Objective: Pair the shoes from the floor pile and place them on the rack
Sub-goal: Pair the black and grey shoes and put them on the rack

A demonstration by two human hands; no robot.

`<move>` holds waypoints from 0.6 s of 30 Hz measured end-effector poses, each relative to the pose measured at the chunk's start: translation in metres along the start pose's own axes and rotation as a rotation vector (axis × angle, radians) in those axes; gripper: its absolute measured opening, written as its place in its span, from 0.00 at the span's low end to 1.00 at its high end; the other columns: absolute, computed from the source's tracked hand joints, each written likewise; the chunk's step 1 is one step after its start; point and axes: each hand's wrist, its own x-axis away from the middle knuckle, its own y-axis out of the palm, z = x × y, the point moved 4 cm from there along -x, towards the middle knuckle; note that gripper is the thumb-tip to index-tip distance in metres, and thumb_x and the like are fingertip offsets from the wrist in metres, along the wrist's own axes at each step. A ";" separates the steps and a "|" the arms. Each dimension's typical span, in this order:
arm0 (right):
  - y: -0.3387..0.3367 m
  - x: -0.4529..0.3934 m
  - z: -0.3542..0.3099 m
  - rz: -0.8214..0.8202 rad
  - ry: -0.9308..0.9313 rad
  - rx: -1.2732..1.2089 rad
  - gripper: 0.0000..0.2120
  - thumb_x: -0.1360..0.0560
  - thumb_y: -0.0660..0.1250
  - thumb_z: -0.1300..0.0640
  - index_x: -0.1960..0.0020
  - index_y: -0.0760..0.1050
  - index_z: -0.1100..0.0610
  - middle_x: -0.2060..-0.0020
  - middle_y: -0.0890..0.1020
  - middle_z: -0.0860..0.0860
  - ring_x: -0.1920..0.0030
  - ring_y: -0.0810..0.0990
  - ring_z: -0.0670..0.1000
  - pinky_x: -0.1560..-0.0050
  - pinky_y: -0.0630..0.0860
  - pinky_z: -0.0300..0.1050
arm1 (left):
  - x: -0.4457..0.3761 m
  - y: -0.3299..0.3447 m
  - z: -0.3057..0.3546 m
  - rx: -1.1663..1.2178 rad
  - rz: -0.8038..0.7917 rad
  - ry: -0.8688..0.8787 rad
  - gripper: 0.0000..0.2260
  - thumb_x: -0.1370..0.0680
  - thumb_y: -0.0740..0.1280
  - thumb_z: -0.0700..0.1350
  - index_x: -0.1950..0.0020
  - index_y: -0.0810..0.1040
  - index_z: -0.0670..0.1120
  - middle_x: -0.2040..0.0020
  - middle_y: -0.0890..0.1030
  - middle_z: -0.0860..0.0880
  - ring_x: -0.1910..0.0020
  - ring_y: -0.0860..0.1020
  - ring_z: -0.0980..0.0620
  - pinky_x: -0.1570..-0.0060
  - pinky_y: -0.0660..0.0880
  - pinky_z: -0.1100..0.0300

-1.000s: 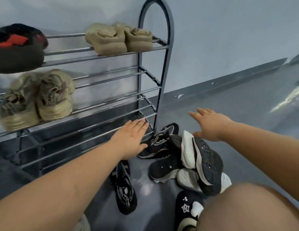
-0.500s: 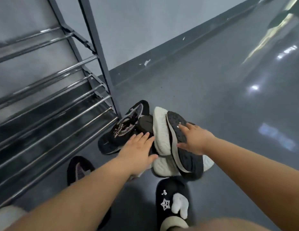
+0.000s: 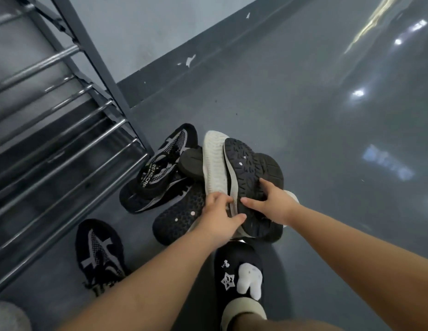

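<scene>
Now both hands are on the floor pile, where half a second ago they were only reaching toward it. The right hand (image 3: 272, 206) grips the black-soled shoe (image 3: 246, 185) that lies sole-up on top, thumb on the near edge and fingers curled over the tread. The left hand (image 3: 220, 213) pinches the same region, its thumb against that sole and its fingers at the white-soled shoe (image 3: 214, 163) just beside it; which shoe it holds cannot be told. Both shoes rest on the pile, beside the rack (image 3: 93, 130), whose lower bars in view carry nothing. Contact is made, so the lift can likely follow. A matching mesh sneaker (image 3: 160, 168) and its probable mate (image 3: 98, 254) lie apart on the floor.
</scene>
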 end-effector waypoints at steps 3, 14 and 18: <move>-0.002 0.015 -0.011 0.022 -0.024 -0.113 0.44 0.29 0.68 0.39 0.22 0.52 0.53 0.28 0.68 0.52 0.32 0.72 0.55 0.36 0.72 0.47 | 0.014 -0.007 0.003 0.319 -0.036 -0.057 0.19 0.26 0.70 0.44 0.38 0.69 0.48 0.36 0.72 0.48 0.39 0.75 0.50 0.35 0.71 0.52; -0.043 0.120 -0.149 0.066 -0.221 -0.098 0.43 0.29 0.69 0.42 0.23 0.52 0.56 0.29 0.68 0.54 0.33 0.72 0.57 0.41 0.76 0.52 | 0.107 -0.121 0.028 0.758 0.088 0.105 0.13 0.25 0.68 0.33 0.46 0.69 0.46 0.51 0.79 0.47 0.56 0.79 0.52 0.59 0.78 0.57; -0.033 0.171 -0.200 -0.052 -0.202 -0.097 0.29 0.28 0.68 0.40 0.36 0.68 0.57 0.39 0.76 0.54 0.41 0.77 0.55 0.46 0.79 0.57 | 0.157 -0.164 0.018 0.802 0.162 0.127 0.14 0.26 0.69 0.35 0.44 0.71 0.46 0.52 0.80 0.49 0.56 0.79 0.51 0.60 0.77 0.58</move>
